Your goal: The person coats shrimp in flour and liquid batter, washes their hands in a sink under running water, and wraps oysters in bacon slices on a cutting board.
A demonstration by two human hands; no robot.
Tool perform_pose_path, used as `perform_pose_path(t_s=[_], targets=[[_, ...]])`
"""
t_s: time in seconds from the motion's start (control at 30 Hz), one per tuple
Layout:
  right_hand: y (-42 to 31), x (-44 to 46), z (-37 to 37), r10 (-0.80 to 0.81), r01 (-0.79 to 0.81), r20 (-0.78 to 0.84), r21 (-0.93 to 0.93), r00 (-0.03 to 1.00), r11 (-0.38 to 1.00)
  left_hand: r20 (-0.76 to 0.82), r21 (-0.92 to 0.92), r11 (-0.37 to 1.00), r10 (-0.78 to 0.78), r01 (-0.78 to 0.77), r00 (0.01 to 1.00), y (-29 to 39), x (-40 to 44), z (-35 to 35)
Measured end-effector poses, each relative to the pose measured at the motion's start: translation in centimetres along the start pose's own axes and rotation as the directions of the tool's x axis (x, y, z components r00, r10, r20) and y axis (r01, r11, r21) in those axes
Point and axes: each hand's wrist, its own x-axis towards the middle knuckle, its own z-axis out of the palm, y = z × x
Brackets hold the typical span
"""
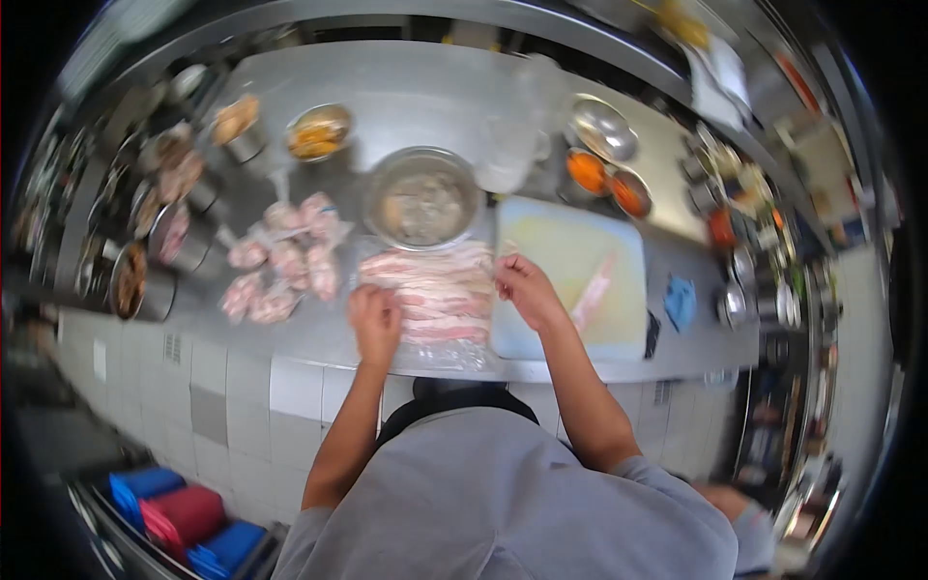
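Rows of pale pink, fatty meat strips that look like bacon (440, 295) lie side by side on a clear plastic sheet (445, 358) at the counter's front. My left hand (375, 322) is at their left edge, its fingers curled in. At the right ends of the strips, over the cutting board's left edge, my right hand (525, 288) has its fingers pinched together. Blur hides what either hand holds, if anything. A single meat strip (593, 293) lies slanted on the pale cutting board (556, 227). Just behind the rows stands a metal bowl (422, 198) with cloudy contents.
Several knotted bags of pink meat (287, 261) lie left on the steel counter (406, 82). Metal containers (184, 237) crowd the left end. Bowls of orange food (587, 172) stand behind the board. A blue cloth (680, 302) lies to its right, near a dark object (652, 333).
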Motion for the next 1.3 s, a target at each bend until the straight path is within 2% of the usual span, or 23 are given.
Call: perform_pose_path(t_s=[0.03, 0.07, 0.13, 0.2, 0.27, 0.3, 0.4, 0.47, 0.57, 0.6, 0.63, 0.67, 0.73, 0.8, 0.87, 0.9, 0.93, 1.0, 1.07, 1.13, 1.2, 1.27, 1.3], targets=[[0.5, -2.4, -1.6, 0.001, -0.003, -0.025, -0.073, 1.000, 0.997, -0.055, 0.076, 0.995, 0.068, -0.063, 0.996, 1.5, 0.2, 0.1], [0.7, -4.6, -3.7, -0.014, 0.010, -0.078, -0.048, 0.997, 0.999, -0.113, 0.155, 0.981, 0.139, -0.121, 0.984, 2.9, 0.4, 0.3], [1.0, -8.9, -8.4, -0.037, 0.022, -0.260, -0.058, 0.965, 0.998, -0.022, 0.107, 0.979, 0.180, -0.176, 0.983, 6.4, 0.5, 2.3], [1.0, -11.5, -12.6, -0.072, 0.079, -0.344, 0.009, 0.936, 0.997, 0.255, -0.105, 0.961, 0.275, -0.256, 0.927, 10.5, 0.4, 5.3], [0.5, -13.2, -15.5, -0.180, 0.058, -0.559, -0.229, 0.809, 0.972, 0.410, -0.201, 0.937, 0.344, -0.284, 0.845, 14.3, 0.1, 9.1], [0.2, -13.8, -15.9, -0.173, 0.056, -0.580, -0.214, 0.796, 0.975, 0.466, -0.222, 0.931, 0.363, -0.290, 0.807, 15.8, -0.1, 11.0], [-0.1, -14.2, -16.1, -0.236, 0.053, -0.577, -0.314, 0.782, 0.948, 0.589, -0.204, 0.928, 0.370, -0.311, 0.718, 18.9, -1.1, 15.8], [1.8, -12.9, -16.8, -0.367, 0.193, -0.480, -0.373, 0.797, 0.908, 0.650, -0.160, 0.929, 0.354, -0.334, 0.673, 20.5, -1.6, 17.5], [4.1, -11.1, -17.3, -0.412, 0.163, -0.438, -0.502, 0.799, 0.849, 0.712, -0.043, 0.937, 0.272, -0.347, 0.647, 22.0, -2.0, 19.0], [4.5, -10.9, -17.3, -0.413, 0.162, -0.448, -0.498, 0.793, 0.852, 0.741, 0.017, 0.956, 0.185, -0.294, 0.645, 22.2, -1.9, 19.4], [4.8, -10.7, -17.3, -0.489, 0.085, -0.405, -0.697, 0.773, 0.712, 0.764, 0.080, 0.967, 0.096, -0.242, 0.638, 22.4, -1.8, 19.8], [5.0, -10.6, -17.4, -0.552, -0.003, -0.344, -0.851, 0.760, 0.526, 0.767, 0.075, 0.965, 0.104, -0.251, 0.633, 22.7, -1.6, 20.2], [5.0, -10.4, -17.5, -0.548, 0.021, -0.377, -0.810, 0.747, 0.586, 0.856, 0.226, 0.953, -0.095, -0.202, 0.509, 22.8, -1.0, 21.2], [5.0, -10.0, -17.6, -0.546, 0.157, -0.367, -0.706, 0.753, 0.691, 0.847, 0.223, 0.949, -0.076, -0.221, 0.526, 22.7, -1.0, 21.7], [5.2, -9.7, -17.9, -0.593, 0.182, -0.301, -0.765, 0.747, 0.618, 0.843, 0.208, 0.946, -0.045, -0.247, 0.535, 22.5, -0.9, 22.1], [5.3, -9.7, -18.1, -0.629, 0.201, -0.234, -0.817, 0.741, 0.541, 0.858, 0.200, 0.964, -0.086, -0.174, 0.507, 22.7, -0.7, 22.2], [6.0, -9.4, -18.5, -0.634, 0.184, -0.253, -0.821, 0.730, 0.540, 0.875, 0.189, 0.977, -0.119, -0.104, 0.469, 22.6, -0.5, 22.5], [7.2, -9.0, -19.0, -0.702, 0.281, -0.151, -0.842, 0.696, 0.460, 0.862, -0.036, 0.999, 0.016, 0.029, 0.507, 21.3, -0.9, 23.2], [7.0, -10.1, -18.8, -0.734, 0.343, -0.104, -0.835, 0.671, 0.431, 0.844, -0.102, 0.963, -0.048, 0.248, 0.535, 19.6, -1.6, 24.5], [6.6, -12.3, -17.9, -0.765, 0.343, -0.226, -0.792, 0.603, 0.505, 0.846, -0.154, 0.899, -0.094, 0.410, 0.525, 20.5, -1.7, 23.7], [5.4, -16.4, -17.6, -0.701, 0.265, -0.334, -0.756, 0.631, 0.599, 0.860, -0.236, 0.824, -0.071, 0.516, 0.506, 19.5, -2.2, 24.1], [5.1, -20.4, -17.7, -0.474, 0.168, -0.519, -0.529, 0.712, 0.832, 0.846, -0.242, 0.832, -0.071, 0.500, 0.529, 20.2, -2.5, 23.3], [5.4, -22.5, -18.0, -0.404, 0.149, -0.547, -0.450, 0.733, 0.880, 0.854, -0.235, 0.838, -0.063, 0.493, 0.516, 20.6, -2.5, 23.1]])
